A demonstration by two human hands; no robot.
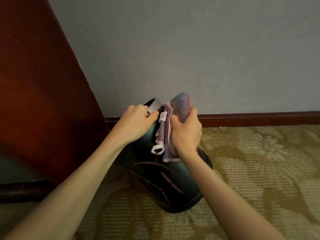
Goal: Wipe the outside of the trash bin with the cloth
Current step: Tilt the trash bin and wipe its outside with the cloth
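A dark glossy trash bin (174,181) stands tilted on the carpet near the wall, its rim end up at the far left. My left hand (136,121) grips the bin's rim, fingers curled over the edge. My right hand (186,134) holds a bunched pink and blue cloth (180,108) against the bin's outer side. Part of the cloth hangs down the bin's wall, with a white label and a white loop showing.
A dark red wooden panel (39,87) rises at the left, close to the bin. A grey wall (190,49) with a dark red skirting board (259,118) runs behind. Patterned green-beige carpet (259,170) covers the floor to the right and in front.
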